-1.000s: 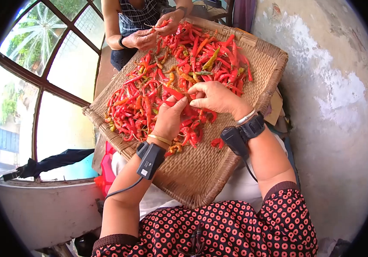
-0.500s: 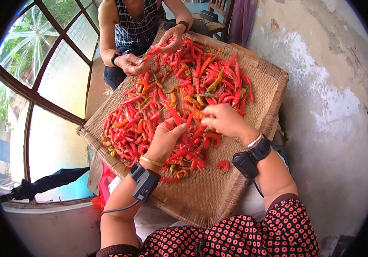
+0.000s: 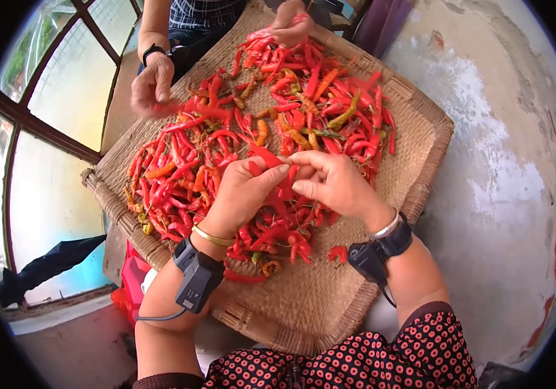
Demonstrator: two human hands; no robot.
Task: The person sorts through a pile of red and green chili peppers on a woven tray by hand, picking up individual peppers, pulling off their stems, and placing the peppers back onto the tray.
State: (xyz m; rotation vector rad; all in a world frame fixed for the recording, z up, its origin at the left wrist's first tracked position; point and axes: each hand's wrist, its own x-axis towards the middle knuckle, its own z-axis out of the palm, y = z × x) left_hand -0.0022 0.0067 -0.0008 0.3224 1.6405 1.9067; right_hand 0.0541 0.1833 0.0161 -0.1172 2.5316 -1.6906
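My left hand (image 3: 244,191) is closed around red chili peppers (image 3: 265,155), which stick out past its thumb and fingers. Against its fingertips, my right hand (image 3: 337,185) is closed in a pinch at the end of the held peppers; what lies between its fingers is hidden. Both hands are above a heap of chili peppers (image 3: 174,172), mostly red with some orange and green ones. The heap lies in a square woven tray (image 3: 310,295). A small red piece of pepper (image 3: 337,253) rests apart from the heap, near my right wrist.
Across the tray, another person's hand (image 3: 155,84) is over its left edge with a blurred red pepper; that person's other hand (image 3: 292,26) is at the far edge. A paned window (image 3: 57,188) and dark folded umbrella (image 3: 61,262) stand left, a worn wall (image 3: 492,142) right.
My right hand has moved left to meet my left hand's fingertips. The other person's hands have moved apart, one to each side. The view has shifted slightly.
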